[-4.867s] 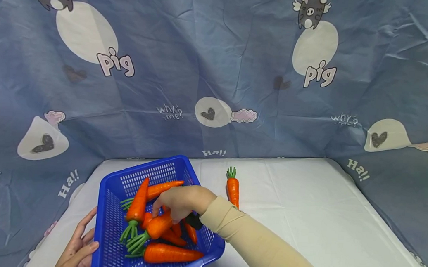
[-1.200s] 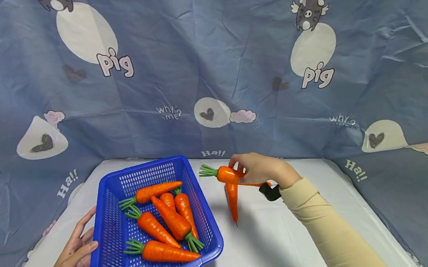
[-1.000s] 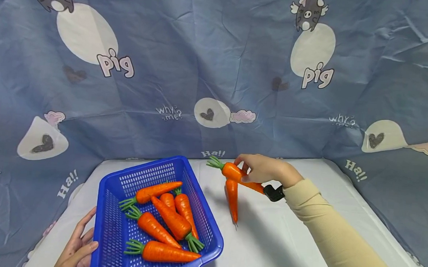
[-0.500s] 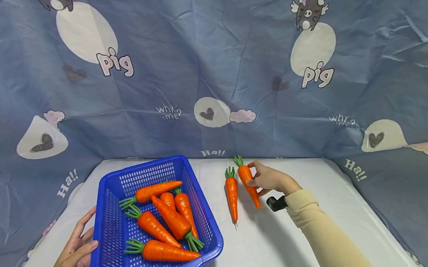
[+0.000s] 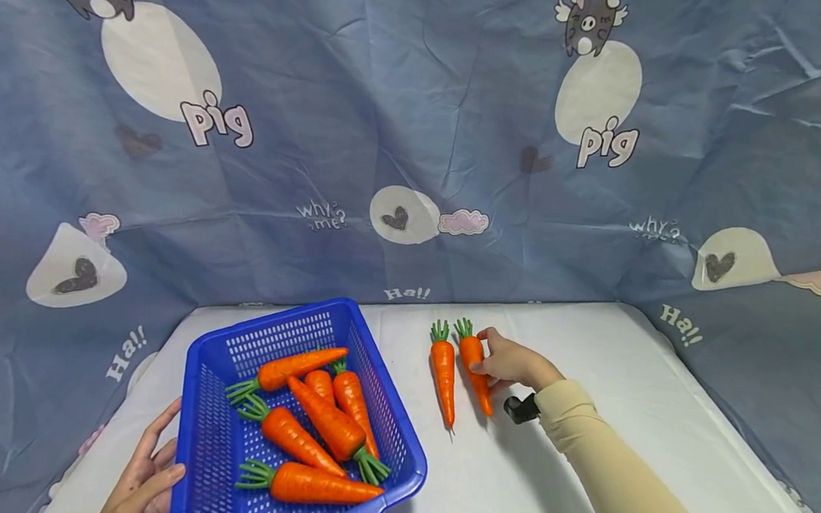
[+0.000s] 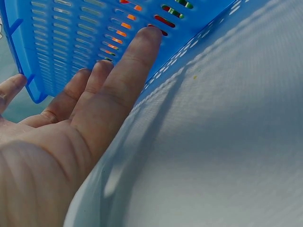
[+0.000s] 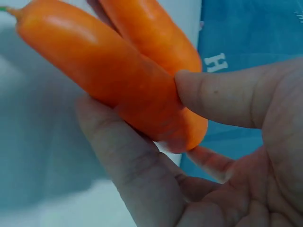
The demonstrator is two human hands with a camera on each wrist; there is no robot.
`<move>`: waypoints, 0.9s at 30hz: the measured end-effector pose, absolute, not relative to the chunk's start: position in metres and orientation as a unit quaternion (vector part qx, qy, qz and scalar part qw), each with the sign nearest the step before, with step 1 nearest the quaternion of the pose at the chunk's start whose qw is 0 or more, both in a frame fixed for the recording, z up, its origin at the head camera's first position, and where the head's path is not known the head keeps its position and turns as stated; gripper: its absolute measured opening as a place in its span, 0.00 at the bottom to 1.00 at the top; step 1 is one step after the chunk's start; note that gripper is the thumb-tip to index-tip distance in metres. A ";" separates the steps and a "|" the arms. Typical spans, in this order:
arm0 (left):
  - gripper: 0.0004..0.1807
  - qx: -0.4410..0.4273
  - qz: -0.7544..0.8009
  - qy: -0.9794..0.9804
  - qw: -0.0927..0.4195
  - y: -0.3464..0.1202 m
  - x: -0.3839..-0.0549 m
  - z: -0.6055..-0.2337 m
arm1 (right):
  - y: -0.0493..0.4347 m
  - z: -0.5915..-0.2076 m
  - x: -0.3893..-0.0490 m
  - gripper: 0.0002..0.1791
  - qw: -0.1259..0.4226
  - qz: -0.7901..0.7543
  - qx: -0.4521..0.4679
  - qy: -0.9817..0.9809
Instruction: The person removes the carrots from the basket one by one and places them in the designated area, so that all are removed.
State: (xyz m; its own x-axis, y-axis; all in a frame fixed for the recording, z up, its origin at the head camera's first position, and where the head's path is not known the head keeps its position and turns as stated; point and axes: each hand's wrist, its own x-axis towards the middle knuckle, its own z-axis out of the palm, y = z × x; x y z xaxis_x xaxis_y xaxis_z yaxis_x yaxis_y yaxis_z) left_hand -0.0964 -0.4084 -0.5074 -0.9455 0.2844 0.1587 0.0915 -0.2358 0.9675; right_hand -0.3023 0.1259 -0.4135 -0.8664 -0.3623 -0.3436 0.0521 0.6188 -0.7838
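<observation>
On the white table, my right hand (image 5: 517, 363) pinches an orange carrot (image 5: 476, 372) with a green stub of leaves, thumb on one side and fingers on the other. The right wrist view shows the thumb and fingertips around the body of this carrot (image 7: 94, 56), close to its thick end. A second carrot (image 5: 443, 374) lies just left of it, roughly parallel, leaf ends toward the back. My left hand (image 5: 141, 480) rests extended fingers against the outer side of a blue perforated basket (image 5: 205, 449); the left wrist view shows those fingers (image 6: 128, 71) on the slotted wall.
Several carrots (image 5: 312, 484) lie at mixed angles inside the basket, on the left of the table (image 5: 610, 366). A blue printed curtain (image 5: 417, 162) hangs along the back and sides. A black wrist-worn device (image 5: 520, 409) sits under the right wrist.
My right hand has carried a carrot from the basket to the right, turned it leaf end back, and lowered it beside the other carrot. The left hand keeps its place at the basket.
</observation>
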 end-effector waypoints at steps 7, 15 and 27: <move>0.43 0.146 0.771 0.617 0.066 -0.408 -0.098 -0.507 | 0.121 -0.424 -0.300 0.37 0.235 -0.415 -0.078 0.875; 0.44 0.199 0.776 0.596 0.060 -0.409 -0.099 -0.510 | 0.117 -0.428 -0.307 0.39 0.196 -0.359 -0.097 0.907; 0.44 0.182 0.779 0.596 0.064 -0.408 -0.098 -0.508 | 0.113 -0.430 -0.309 0.43 0.191 -0.364 -0.082 0.908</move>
State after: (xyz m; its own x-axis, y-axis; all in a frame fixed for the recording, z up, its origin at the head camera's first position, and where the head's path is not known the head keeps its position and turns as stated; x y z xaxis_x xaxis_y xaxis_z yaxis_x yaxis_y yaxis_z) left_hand -0.0978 -0.4079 -0.5085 -0.9251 0.3180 0.2076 0.1172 -0.2808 0.9526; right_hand -0.3087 0.1128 -0.4299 -0.9137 -0.2880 -0.2869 -0.0103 0.7219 -0.6919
